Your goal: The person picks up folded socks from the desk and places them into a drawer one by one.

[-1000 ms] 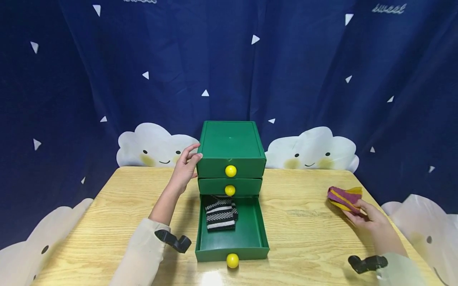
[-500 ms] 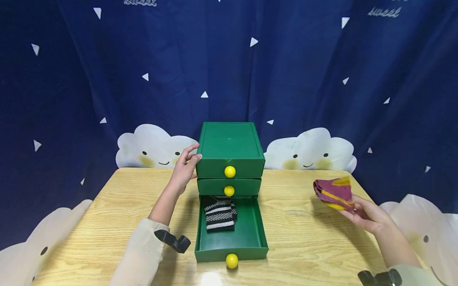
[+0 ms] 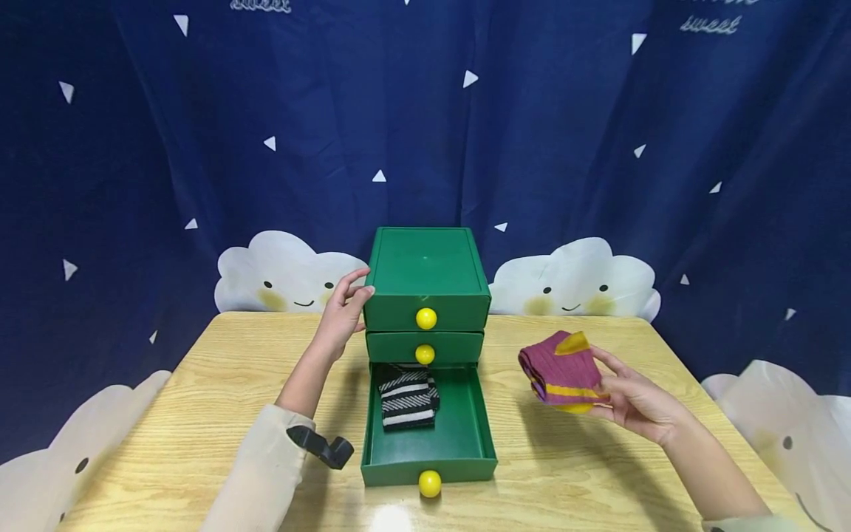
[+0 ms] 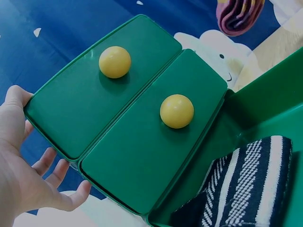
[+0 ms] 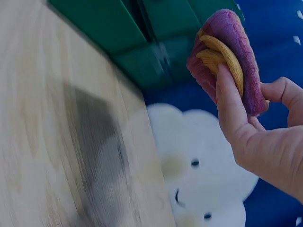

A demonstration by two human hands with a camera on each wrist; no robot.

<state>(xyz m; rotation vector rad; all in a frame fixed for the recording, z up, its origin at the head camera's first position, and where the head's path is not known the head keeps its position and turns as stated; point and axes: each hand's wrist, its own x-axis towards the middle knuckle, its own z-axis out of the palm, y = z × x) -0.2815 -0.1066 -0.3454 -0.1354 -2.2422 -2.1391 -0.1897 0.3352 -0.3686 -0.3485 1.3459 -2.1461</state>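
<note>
A green drawer cabinet (image 3: 428, 258) with yellow knobs stands mid-table, its bottom drawer (image 3: 459, 436) pulled out. Inside that drawer, to the left, lies a folded black-and-white striped sock (image 3: 408, 403). My left hand (image 3: 340, 314) touches the cabinet's upper left side; in the left wrist view its thumb rests at the front corner and the other fingers spread loosely along the side. My right hand (image 3: 631, 399) pinches a folded purple and yellow sock (image 3: 558, 369) between thumb and fingers, above the table right of the drawer. The right wrist view shows the ribbed purple sock (image 5: 246, 61) rolled around yellow parts.
The upper drawer (image 3: 392, 314) and middle drawer (image 3: 392, 347) are closed. A wooden table (image 3: 233, 414) lies under everything. Behind it hangs a dark blue curtain (image 3: 332, 111) with white triangles and cloud shapes.
My right hand has lifted the purple and yellow sock off the table's right side and carried it left towards the cabinet. My left hand stays at the cabinet.
</note>
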